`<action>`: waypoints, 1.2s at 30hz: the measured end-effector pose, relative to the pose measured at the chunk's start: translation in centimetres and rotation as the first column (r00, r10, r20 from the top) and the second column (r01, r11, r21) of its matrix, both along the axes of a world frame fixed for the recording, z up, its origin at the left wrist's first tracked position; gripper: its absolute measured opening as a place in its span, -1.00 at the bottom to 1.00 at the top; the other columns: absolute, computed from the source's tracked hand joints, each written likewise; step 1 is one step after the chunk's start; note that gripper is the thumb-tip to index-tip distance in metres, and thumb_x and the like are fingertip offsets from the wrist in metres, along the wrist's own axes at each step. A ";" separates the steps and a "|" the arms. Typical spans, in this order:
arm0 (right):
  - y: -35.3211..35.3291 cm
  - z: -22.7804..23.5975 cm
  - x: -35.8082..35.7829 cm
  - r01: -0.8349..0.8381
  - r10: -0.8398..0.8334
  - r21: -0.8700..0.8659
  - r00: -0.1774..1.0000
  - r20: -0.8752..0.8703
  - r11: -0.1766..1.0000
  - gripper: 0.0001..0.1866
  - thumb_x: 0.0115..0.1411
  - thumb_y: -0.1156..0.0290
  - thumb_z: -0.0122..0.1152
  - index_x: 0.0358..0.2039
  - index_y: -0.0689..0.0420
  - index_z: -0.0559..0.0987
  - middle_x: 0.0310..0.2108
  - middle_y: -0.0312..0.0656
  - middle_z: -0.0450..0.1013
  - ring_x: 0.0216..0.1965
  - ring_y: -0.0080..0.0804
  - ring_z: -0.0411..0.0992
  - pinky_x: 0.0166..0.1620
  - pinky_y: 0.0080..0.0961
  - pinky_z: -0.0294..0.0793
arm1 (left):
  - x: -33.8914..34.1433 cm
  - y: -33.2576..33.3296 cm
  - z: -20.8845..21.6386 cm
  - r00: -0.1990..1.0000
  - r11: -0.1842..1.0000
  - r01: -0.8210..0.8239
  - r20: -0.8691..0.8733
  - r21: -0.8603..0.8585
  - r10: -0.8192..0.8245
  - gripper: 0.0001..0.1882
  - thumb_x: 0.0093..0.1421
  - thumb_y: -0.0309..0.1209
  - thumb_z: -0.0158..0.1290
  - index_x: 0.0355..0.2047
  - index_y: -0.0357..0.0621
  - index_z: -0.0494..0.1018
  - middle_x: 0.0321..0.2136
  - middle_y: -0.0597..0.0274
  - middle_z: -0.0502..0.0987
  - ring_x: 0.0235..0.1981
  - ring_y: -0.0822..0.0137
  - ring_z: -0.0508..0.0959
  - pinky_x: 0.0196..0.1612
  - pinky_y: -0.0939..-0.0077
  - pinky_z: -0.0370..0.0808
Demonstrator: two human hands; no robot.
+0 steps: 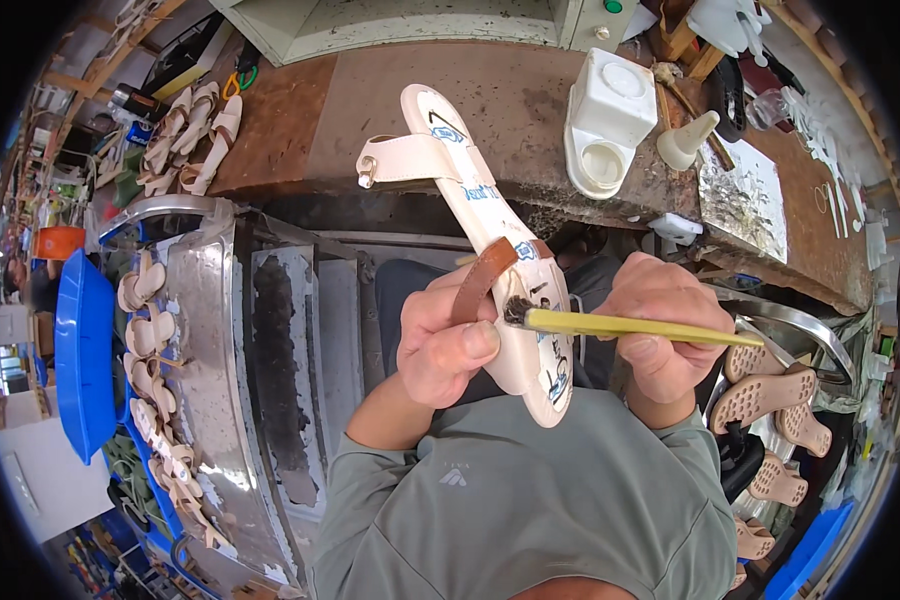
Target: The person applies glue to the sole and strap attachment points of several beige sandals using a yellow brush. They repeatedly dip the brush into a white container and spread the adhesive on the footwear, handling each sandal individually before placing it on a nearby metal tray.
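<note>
A cream sandal [480, 215] with blue and black print on its insole is held slantwise before my chest. My left hand [440, 335] is closed round its side, near the brown strap [486, 275]. At the far end, a pale ankle strap [405, 160] with a metal buckle sticks out to the left. My right hand [665, 315] is closed on a brush with a yellow-green handle [620, 325]. The brush's dark bristles [517, 308] meet the sandal close to the lower end of the brown strap; whether they press on strap or sole I cannot tell.
A brown workbench [400, 110] lies ahead, bearing a white plastic container [615, 120] and a cream nozzle-shaped piece [687, 140]. Sandals [150, 330] line a rack on the left, beside a blue tray [85, 355]. More soles [760, 400] hang at right near a curved metal rail [800, 325].
</note>
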State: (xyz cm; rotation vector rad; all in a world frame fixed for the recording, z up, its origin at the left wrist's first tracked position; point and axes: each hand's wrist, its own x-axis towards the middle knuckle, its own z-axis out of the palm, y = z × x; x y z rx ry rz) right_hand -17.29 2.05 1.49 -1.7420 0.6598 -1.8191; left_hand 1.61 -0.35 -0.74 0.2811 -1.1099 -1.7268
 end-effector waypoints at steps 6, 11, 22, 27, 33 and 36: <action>1.1 0.1 0.3 -0.002 0.002 -0.026 1.000 -0.007 1.000 -0.82 -0.11 0.55 0.31 -0.45 0.32 0.55 -0.55 -0.11 0.50 -0.60 -0.38 0.42 -0.54 -0.53 0.32 | 0.1 0.2 0.2 0.995 1.000 0.030 -0.095 -0.007 -0.030 -0.71 0.08 -0.39 -0.07 -0.47 -0.51 0.35 -0.06 -0.27 0.34 -0.16 0.09 0.43 -0.09 0.25 0.36; 1.8 0.0 0.3 -0.014 0.012 -0.069 0.999 -0.032 0.997 -0.81 -0.11 0.51 0.34 -0.47 0.31 0.55 -0.56 -0.11 0.50 -0.62 -0.36 0.42 -0.58 -0.52 0.30 | 0.2 0.2 0.2 0.994 0.999 0.043 -0.102 0.000 -0.042 -0.63 0.09 -0.37 -0.07 -0.27 -0.57 0.34 -0.04 -0.24 0.32 -0.13 0.11 0.42 -0.07 0.25 0.36; 0.2 0.7 -0.9 -0.090 0.089 -0.029 0.996 -0.007 0.996 -0.87 -0.12 0.53 0.27 -0.51 0.30 0.56 -0.60 -0.10 0.48 -0.68 -0.34 0.38 -0.59 -0.46 0.29 | 0.0 0.8 1.1 0.993 0.980 -0.094 0.047 -0.178 0.104 -0.77 0.03 -0.42 -0.05 -0.64 -0.37 0.32 -0.42 -0.09 0.43 -0.41 0.17 0.42 -0.29 0.31 0.35; -1.0 1.4 -1.9 -0.135 0.134 0.028 0.991 0.018 0.990 -0.85 -0.15 0.53 0.30 -0.52 0.30 0.56 -0.58 -0.10 0.49 -0.65 -0.35 0.39 -0.56 -0.47 0.31 | 0.1 0.4 1.5 0.982 0.906 -0.137 0.069 -0.401 0.179 -0.80 -0.01 -0.49 -0.03 -0.71 -0.33 0.31 -0.66 0.06 0.39 -0.63 0.27 0.33 -0.55 0.42 0.24; -1.7 2.3 -0.9 0.039 -0.041 0.119 0.999 0.009 0.992 -0.82 -0.17 0.49 0.33 -0.52 0.29 0.57 -0.63 -0.15 0.49 -0.66 -0.39 0.40 -0.57 -0.55 0.30 | 0.3 0.3 1.1 0.971 0.861 -0.164 0.075 -0.482 0.227 -0.85 -0.06 -0.52 -0.03 -0.69 -0.32 0.32 -0.70 0.10 0.35 -0.72 0.28 0.29 -0.65 0.45 0.18; -1.6 2.5 -2.0 -0.239 0.240 0.062 0.971 -0.001 0.969 -0.82 -0.15 0.50 0.32 -0.50 0.30 0.57 -0.57 -0.11 0.50 -0.61 -0.40 0.41 -0.55 -0.52 0.33 | 0.4 0.1 1.2 0.971 0.849 -0.152 0.082 -0.507 0.223 -0.86 -0.08 -0.51 -0.02 -0.69 -0.32 0.32 -0.71 0.12 0.34 -0.75 0.30 0.27 -0.69 0.47 0.14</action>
